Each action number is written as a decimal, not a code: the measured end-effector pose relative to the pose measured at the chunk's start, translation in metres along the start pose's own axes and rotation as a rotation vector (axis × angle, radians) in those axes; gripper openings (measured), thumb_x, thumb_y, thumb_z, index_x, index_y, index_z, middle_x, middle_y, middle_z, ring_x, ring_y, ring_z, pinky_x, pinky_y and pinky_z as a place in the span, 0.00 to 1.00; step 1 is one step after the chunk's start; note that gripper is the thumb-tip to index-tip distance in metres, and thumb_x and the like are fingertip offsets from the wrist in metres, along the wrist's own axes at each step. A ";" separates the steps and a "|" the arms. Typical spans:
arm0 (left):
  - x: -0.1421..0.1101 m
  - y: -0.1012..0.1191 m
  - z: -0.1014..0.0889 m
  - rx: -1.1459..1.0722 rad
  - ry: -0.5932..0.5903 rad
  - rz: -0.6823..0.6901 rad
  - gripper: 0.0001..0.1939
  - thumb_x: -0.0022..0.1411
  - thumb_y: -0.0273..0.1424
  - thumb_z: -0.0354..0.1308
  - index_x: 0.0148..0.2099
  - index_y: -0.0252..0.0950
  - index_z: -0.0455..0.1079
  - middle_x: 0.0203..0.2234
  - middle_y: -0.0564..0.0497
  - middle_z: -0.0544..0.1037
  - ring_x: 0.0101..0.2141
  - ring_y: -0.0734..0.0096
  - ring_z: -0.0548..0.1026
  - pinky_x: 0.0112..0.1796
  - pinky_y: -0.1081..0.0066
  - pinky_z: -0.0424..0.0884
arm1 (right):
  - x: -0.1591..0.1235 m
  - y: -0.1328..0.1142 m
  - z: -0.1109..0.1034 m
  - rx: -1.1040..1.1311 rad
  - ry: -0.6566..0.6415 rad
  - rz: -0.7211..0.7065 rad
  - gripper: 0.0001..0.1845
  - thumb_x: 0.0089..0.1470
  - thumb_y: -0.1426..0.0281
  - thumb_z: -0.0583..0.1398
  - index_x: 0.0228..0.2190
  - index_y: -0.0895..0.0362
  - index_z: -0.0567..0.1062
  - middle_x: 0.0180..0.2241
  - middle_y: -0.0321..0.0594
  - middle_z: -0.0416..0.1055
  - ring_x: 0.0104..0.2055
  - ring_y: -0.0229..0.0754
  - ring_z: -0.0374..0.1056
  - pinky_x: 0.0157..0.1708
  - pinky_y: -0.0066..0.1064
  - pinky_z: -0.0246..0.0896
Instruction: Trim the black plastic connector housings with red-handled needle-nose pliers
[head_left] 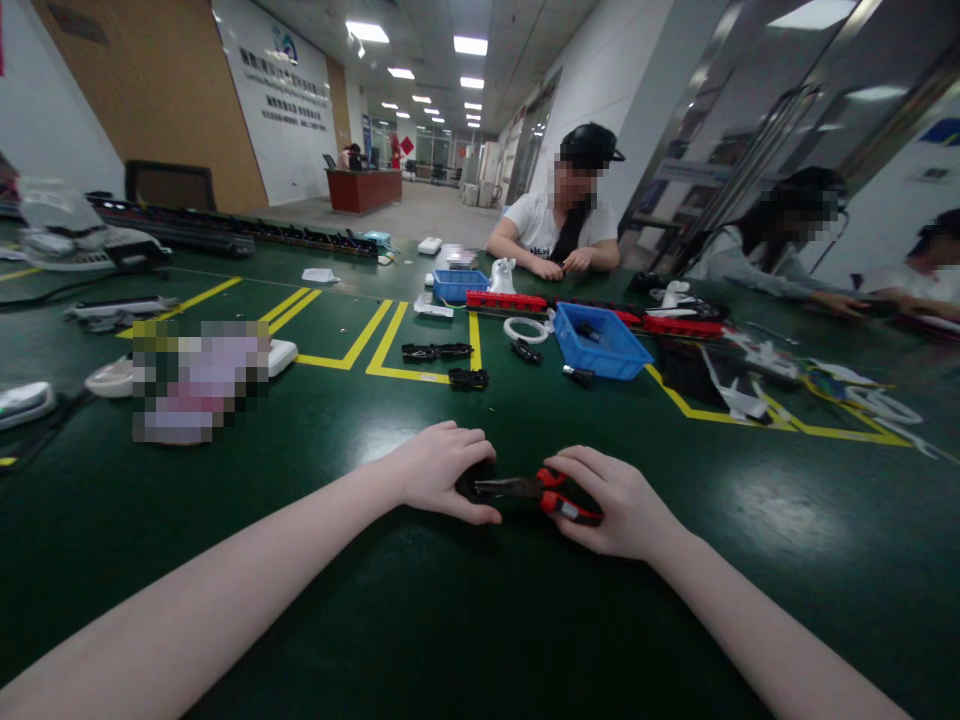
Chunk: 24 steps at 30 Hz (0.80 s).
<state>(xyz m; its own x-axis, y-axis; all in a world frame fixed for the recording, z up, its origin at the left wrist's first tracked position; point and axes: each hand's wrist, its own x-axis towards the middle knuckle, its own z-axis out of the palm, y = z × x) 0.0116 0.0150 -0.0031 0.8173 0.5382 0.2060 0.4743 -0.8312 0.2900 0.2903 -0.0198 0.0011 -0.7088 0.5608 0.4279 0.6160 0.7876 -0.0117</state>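
Observation:
My right hand point(619, 505) is wrapped round the red-and-black handles of a pair of pliers point(553, 490), whose jaws point left. In my left hand point(437, 468) a small black part point(469, 484) sits between thumb and fingers, mostly hidden by them. The plier tips meet the edge of that part; whether they grip it I cannot tell. Both hands are low over the green table point(360, 610). Beyond them, black parts point(436, 351) lie inside a yellow-taped outline, with another black piece point(468, 378) on its front line.
A blue bin point(600, 345) holding dark items stands ahead to the right, and a smaller blue bin point(460, 285) lies farther back. Near them are a white cable coil point(526, 330) and a red strip point(506, 300). A person point(566, 215) sits across the table; others sit at right.

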 end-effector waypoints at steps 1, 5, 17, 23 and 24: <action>0.000 0.000 0.000 -0.005 -0.002 -0.003 0.30 0.57 0.57 0.56 0.45 0.35 0.68 0.37 0.48 0.74 0.36 0.62 0.74 0.38 0.66 0.65 | 0.000 0.000 0.000 0.003 -0.003 0.001 0.22 0.50 0.65 0.60 0.47 0.57 0.69 0.41 0.47 0.74 0.38 0.45 0.72 0.36 0.36 0.70; 0.000 0.000 0.000 -0.021 -0.007 -0.010 0.30 0.57 0.57 0.56 0.44 0.35 0.69 0.37 0.48 0.75 0.36 0.63 0.74 0.39 0.66 0.64 | 0.001 0.001 0.000 0.016 -0.020 0.005 0.21 0.50 0.65 0.60 0.46 0.57 0.70 0.39 0.46 0.74 0.36 0.44 0.72 0.35 0.35 0.69; -0.001 0.001 0.003 0.040 0.048 0.028 0.32 0.55 0.54 0.60 0.52 0.35 0.65 0.41 0.47 0.71 0.35 0.65 0.72 0.39 0.66 0.67 | 0.001 0.001 -0.001 0.035 -0.062 0.008 0.22 0.50 0.64 0.61 0.47 0.58 0.69 0.41 0.47 0.74 0.39 0.45 0.72 0.37 0.36 0.69; -0.002 0.000 0.005 0.040 0.104 0.013 0.33 0.55 0.53 0.61 0.55 0.36 0.64 0.44 0.46 0.70 0.37 0.64 0.72 0.39 0.66 0.69 | 0.002 0.000 0.000 0.084 -0.096 0.050 0.20 0.51 0.65 0.60 0.46 0.57 0.69 0.39 0.45 0.73 0.36 0.43 0.71 0.35 0.35 0.68; -0.002 0.000 0.005 0.040 0.106 0.012 0.33 0.55 0.53 0.61 0.55 0.36 0.63 0.44 0.46 0.70 0.36 0.64 0.72 0.39 0.66 0.69 | 0.003 -0.001 -0.001 0.092 -0.099 0.057 0.20 0.51 0.65 0.60 0.46 0.57 0.69 0.39 0.45 0.73 0.36 0.43 0.71 0.35 0.34 0.68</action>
<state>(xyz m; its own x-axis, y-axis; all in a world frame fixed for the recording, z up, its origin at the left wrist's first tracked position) 0.0118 0.0128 -0.0085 0.7848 0.5379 0.3078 0.4789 -0.8416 0.2498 0.2882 -0.0189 0.0027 -0.7068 0.6244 0.3325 0.6256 0.7712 -0.1183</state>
